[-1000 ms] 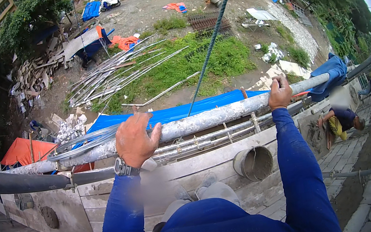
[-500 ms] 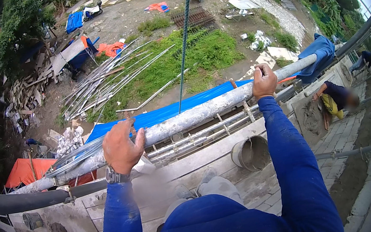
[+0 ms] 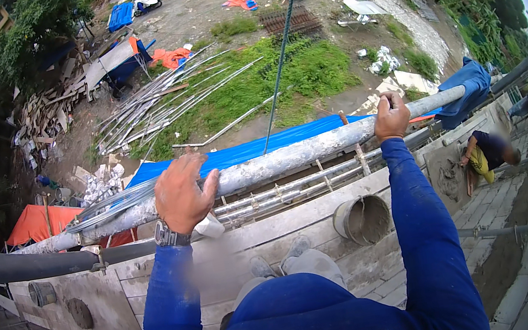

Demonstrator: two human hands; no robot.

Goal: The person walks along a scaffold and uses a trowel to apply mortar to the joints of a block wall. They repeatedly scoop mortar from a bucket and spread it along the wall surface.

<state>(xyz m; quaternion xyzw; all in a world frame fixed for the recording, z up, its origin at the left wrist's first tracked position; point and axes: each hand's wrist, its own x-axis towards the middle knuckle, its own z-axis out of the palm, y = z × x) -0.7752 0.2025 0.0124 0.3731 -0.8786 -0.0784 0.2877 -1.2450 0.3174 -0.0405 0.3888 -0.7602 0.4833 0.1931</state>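
A long, mortar-spattered metal pipe (image 3: 290, 158) runs across in front of me, rising toward the right. My left hand (image 3: 185, 194), with a watch (image 3: 170, 234) on its wrist, lies over the pipe. Its fingers curve over the far side and its thumb stands apart. Farther right, my right hand (image 3: 392, 116) is closed round the same pipe in a fist. A bundle of thin wire (image 3: 113, 205) lies along the pipe left of my left hand. Just below that hand is a white object (image 3: 210, 226), partly hidden.
A bucket of mortar (image 3: 362, 220) stands on the planks (image 3: 274, 232) by my feet. At right, a co-worker (image 3: 486, 155) bends over a board of wet mortar (image 3: 446, 175). A green rope (image 3: 281, 53) hangs beyond the pipe. Far below lie a blue tarp (image 3: 241, 149) and metal poles (image 3: 166, 101).
The view has shifted a little, so the scene sits slightly farther right. Both hands remain on the pipe. The co-worker's arms have moved slightly over the mortar.
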